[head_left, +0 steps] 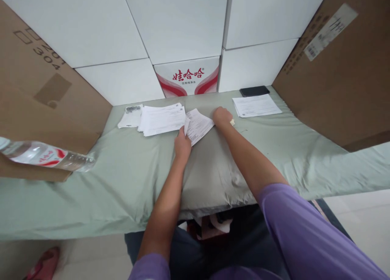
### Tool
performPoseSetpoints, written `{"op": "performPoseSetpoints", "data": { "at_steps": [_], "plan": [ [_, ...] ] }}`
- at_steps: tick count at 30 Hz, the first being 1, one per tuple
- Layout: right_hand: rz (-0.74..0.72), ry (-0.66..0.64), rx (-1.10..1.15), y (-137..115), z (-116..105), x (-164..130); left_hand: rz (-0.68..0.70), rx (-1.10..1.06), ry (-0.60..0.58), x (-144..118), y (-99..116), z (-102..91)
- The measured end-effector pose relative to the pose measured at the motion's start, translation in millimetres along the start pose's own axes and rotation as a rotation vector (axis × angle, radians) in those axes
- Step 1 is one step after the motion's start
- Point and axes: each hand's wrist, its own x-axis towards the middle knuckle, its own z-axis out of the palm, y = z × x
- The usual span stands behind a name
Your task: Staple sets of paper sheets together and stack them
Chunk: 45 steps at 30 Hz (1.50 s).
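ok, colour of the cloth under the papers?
Pale grey-green cloth, plain, no pattern; clearest in the head view.

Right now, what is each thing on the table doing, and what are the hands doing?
left hand: pinching the near edge of the folded sheet.
right hand: closed, resting at the sheet's far corner.
folded sheet: partly folded, lying on the cloth.
paper stack: flat, slightly fanned.
single printed page: flat, untouched.
phone: screen dark, lying flat.
water bottle: on its side.
green cloth: spread out, wrinkled.
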Motion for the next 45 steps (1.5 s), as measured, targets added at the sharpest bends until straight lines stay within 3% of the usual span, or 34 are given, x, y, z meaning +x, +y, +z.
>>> {"op": "performPoseSetpoints", "data": {
  "at_steps": [3,10,15,28,32,34,35,37,38,40,41,43,45],
  "plan": [
    [0.049,-0.023,-0.03,-4,0,-1,0.005,0.006,0.0,1,-1,1.0],
    [-0.126,0.122,-0.137,-7,6,-3,-0.017,-0.031,-0.001,2,-2,0.9],
    [-0.161,0.131,-0.171,-7,9,-1,-0.026,-0.035,-0.007,2,-2,-0.6],
    [-0.193,-0.08,-0.14,-1,-3,0,0.033,0.062,0.028,7,-5,-1.9],
    [-0.189,-0.06,-0.114,-1,-2,-1,0.002,0.248,0.015,4,1,-20.6],
    [-0.181,-0.047,-0.104,-2,-1,-2,-0.078,0.342,0.139,-3,13,-37.4],
    [-0.176,-0.044,-0.1,-2,-1,-3,-0.099,0.369,0.272,-6,22,-45.4],
    [-0.173,-0.041,-0.094,-3,0,-4,-0.002,0.369,0.47,-6,47,-55.2],
    [-0.173,-0.04,-0.09,-3,0,-4,0.082,0.345,0.478,-2,62,-54.8],
    [-0.168,-0.038,-0.085,-3,0,-4,0.255,0.317,0.324,19,94,-40.0],
    [-0.167,-0.031,-0.082,-3,0,-5,0.312,0.309,0.186,34,109,-25.7],
    [-0.177,-0.013,-0.07,-1,1,-5,0.381,0.3,-0.019,68,133,13.4],
    [-0.202,-0.013,-0.023,2,2,-3,0.394,0.325,-0.145,97,147,57.3]
  ]
}}
